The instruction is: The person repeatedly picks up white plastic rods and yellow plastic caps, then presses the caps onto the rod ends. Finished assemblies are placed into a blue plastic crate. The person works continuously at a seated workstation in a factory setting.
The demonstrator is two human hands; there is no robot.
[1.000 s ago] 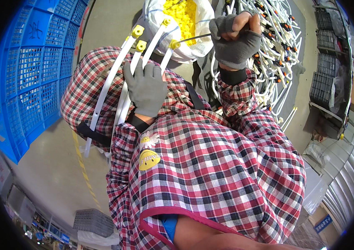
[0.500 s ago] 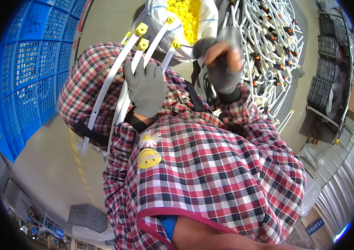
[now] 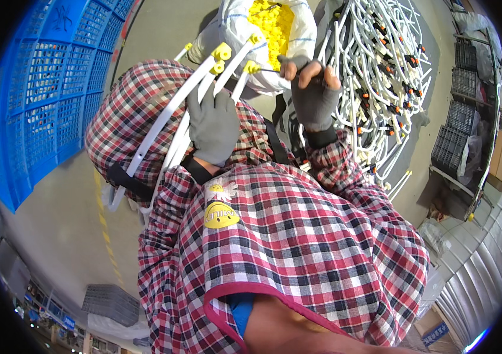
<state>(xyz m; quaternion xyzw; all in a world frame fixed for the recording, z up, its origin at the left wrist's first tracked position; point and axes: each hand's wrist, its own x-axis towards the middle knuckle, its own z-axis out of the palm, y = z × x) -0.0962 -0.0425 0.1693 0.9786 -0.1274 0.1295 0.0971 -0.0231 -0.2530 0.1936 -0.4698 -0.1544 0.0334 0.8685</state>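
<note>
My left hand [image 3: 212, 127], in a grey glove, is closed round several white plastic tubes [image 3: 159, 121] that lie slanting across my lap. Yellow fittings [image 3: 221, 52] cap their upper ends. At the tip of the rightmost tube sits a yellow fitting [image 3: 251, 67], and a thin dark rod-like tool [image 3: 267, 70] reaches it from the right. That tool is pinched in my right hand [image 3: 316, 94], whose grey glove leaves the fingertips bare. Its handle is mostly hidden by the fingers, so its exact kind does not show.
Beyond my hands stands a white woven sack [image 3: 239, 23] of small yellow parts [image 3: 271, 29]. A large heap of white tubes [image 3: 381, 76] with orange and black fittings lies to the right. Blue crates [image 3: 50, 88] rise at left; a rack with dark baskets [image 3: 458, 118] stands far right.
My right hand, blurred before, is now sharp, its fingers curled round the tool at the fitting. The left hand keeps its grip; hands and tubes sit slightly further right in view.
</note>
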